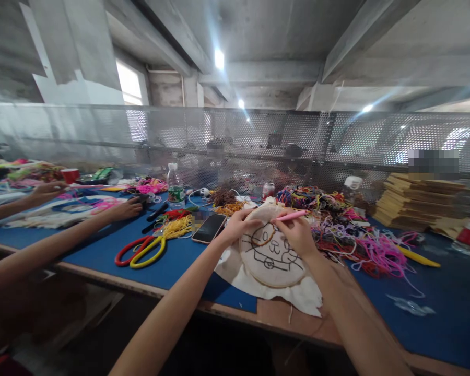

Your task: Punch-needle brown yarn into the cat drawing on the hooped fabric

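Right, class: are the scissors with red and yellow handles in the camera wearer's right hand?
No, the scissors lie on the blue tabletop, while the right hand holds a pink pen-like tool.

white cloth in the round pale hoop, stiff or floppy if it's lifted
The white cloth inside the round pale hoop should stay fairly flat, since it looks stretched smooth there. Its loose outer margin will probably flop, given the wavy, unframed edge.
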{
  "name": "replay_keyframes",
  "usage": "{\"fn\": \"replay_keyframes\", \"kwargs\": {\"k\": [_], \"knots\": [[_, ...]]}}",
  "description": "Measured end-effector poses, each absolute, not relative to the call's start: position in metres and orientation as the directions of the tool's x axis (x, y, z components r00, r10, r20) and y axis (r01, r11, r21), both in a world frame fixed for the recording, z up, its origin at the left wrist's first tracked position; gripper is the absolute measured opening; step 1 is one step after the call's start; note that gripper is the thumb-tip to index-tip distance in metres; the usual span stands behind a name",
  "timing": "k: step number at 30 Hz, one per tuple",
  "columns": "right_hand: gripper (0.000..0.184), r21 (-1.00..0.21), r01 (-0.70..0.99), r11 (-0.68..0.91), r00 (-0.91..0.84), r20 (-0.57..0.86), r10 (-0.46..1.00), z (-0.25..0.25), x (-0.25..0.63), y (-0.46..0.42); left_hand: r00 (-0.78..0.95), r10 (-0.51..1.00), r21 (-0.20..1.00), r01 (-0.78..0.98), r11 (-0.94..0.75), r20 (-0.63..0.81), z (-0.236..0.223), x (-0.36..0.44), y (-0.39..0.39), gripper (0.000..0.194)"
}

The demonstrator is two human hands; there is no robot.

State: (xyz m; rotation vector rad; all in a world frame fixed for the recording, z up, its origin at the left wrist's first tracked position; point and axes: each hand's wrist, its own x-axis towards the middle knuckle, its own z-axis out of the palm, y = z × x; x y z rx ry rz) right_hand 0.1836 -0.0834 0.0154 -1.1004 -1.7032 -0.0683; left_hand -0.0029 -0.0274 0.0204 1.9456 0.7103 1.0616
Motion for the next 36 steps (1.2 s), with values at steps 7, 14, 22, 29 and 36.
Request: {"fn": "replay_keyframes", "kwargs": {"k": [7,14,22,29,36], "knots": [[0.021,-0.389,0.732,0.559,-0.092,0.756,0.648,0.012,0.179,-0.087,0.495,0.743,0.834,0.065,-0.548,0.45,0.019,-0.002,-0.028,0.032],[0.026,-0.601,0.548,0.582,0.093,0.735,0.672,0.008,0.185,-0.079,0.48,0.776,0.867,0.061,-0.494,0.408,0.015,-0.001,-0.022,0.032],[0.024,-0.661,0.467,0.588,0.112,0.704,0.702,0.009,0.189,-0.08,0.482,0.782,0.882,0.038,-0.469,0.395,0.016,-0.001,-0.024,0.032],[0.023,-0.655,0.484,0.581,0.076,0.692,0.718,0.008,0.189,-0.08,0.482,0.781,0.881,0.036,-0.471,0.398,0.017,-0.001,-0.025,0.032],[0.022,-0.619,0.519,0.59,0.056,0.713,0.699,0.008,0.188,-0.081,0.479,0.78,0.873,0.055,-0.484,0.402,0.018,-0.001,-0.026,0.032]]}}
